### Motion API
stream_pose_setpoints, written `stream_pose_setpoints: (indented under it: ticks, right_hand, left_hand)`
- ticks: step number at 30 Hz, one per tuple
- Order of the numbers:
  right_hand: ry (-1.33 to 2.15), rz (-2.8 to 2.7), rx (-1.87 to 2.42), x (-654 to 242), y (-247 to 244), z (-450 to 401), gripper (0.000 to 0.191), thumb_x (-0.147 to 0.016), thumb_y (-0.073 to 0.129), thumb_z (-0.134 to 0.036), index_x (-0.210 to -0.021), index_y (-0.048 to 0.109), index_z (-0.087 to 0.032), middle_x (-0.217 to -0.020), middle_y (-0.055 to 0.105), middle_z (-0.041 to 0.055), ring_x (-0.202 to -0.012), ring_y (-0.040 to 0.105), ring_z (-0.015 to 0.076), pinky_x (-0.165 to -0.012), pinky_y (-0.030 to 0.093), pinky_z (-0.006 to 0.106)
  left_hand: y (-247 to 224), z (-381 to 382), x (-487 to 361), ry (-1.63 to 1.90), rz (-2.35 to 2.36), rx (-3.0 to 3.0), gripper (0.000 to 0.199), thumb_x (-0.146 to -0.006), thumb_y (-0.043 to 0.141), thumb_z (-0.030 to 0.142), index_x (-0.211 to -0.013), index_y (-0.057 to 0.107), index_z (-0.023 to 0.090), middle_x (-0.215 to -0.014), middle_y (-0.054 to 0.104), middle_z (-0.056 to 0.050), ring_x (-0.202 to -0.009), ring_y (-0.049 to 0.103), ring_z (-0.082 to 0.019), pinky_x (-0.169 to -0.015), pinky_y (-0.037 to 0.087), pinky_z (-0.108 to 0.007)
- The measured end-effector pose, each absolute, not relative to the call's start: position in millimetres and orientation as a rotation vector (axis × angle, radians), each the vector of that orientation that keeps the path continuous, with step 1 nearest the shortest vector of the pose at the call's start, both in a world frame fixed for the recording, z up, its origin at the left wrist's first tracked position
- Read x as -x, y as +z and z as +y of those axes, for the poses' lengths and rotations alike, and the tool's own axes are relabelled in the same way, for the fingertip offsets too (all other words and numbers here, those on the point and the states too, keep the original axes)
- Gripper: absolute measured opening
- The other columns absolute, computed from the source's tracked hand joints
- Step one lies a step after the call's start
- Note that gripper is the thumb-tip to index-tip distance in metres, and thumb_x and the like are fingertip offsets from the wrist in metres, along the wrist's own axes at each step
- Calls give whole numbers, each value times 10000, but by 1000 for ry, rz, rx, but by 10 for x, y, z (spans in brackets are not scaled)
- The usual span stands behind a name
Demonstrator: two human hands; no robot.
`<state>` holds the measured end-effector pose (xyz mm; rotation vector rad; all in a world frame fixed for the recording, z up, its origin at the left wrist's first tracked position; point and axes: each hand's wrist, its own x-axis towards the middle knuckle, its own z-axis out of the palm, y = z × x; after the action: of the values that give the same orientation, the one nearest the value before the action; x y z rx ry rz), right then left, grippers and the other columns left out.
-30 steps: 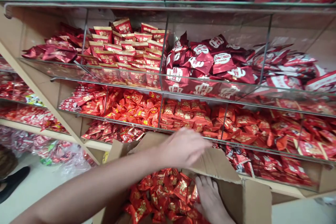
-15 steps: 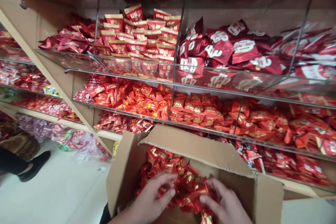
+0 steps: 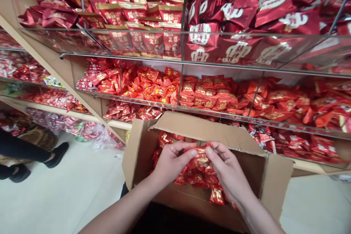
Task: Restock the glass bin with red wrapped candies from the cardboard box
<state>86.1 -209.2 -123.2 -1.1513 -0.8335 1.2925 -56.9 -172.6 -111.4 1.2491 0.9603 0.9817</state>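
1. Shelves [image 3: 123, 56] with clear glass fronts go across the back, over a pale, shiny floor [image 3: 90, 190].
2. One small red pack [image 3: 201, 150] is up in the two hands, over the open box [image 3: 200, 126]. It has a shiny wrap.
3. Left hand [image 3: 170, 161]: the thumb and fingers pinch the left end of the pack.
4. Right hand [image 3: 226, 164]: the thumb and fingers pinch the right end of it. The two thumbs are near each other.
5. Lots of red sweets [image 3: 196, 177] with gold marks lie in a pile in the box, under the hands. The box is brown, and its flaps are out.
6. Just past the box, a low shelf is full of bright red packs [image 3: 204, 93].
7. Up one shelf, on the left, are red packs with gold tops [image 3: 112, 14]. Next to them, on the right, are big dark red packs with white marks [image 3: 200, 33].
8. Far to the left, someone's legs [image 3: 23, 146] in black stand by the shelves, with black shoes [image 3: 58, 154] on. Clear bags [image 3: 102, 139] lie low down near them.
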Motion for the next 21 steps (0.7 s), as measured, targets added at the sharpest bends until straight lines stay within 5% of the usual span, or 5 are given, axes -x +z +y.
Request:
stream_pose_setpoints:
  ticks: [15, 21]
  right_hand:
    - [1333, -398, 941, -765, -1235, -2041, 126, -648, 695, -311, -639, 615, -213, -641, 620, -24, -598, 550, 128, -611, 432, 280]
    - [614, -1219, 1146, -873, -1258, -2085, 97, -735, 611, -179, -740, 674, -253, -794, 650, 22, -780, 564, 184, -711, 438, 338]
  left_hand:
    - [-1096, -1679, 520, 1026, 896, -1125, 140, -644, 700, 290, -685, 691, 156, -618, 650, 2, -582, 560, -111, -625, 458, -232]
    - [-1078, -1743, 552, 912, 886, -804, 317, -710, 635, 397, -970, 605, 218, -965, 646, -46, -845, 592, -151, -751, 445, -272]
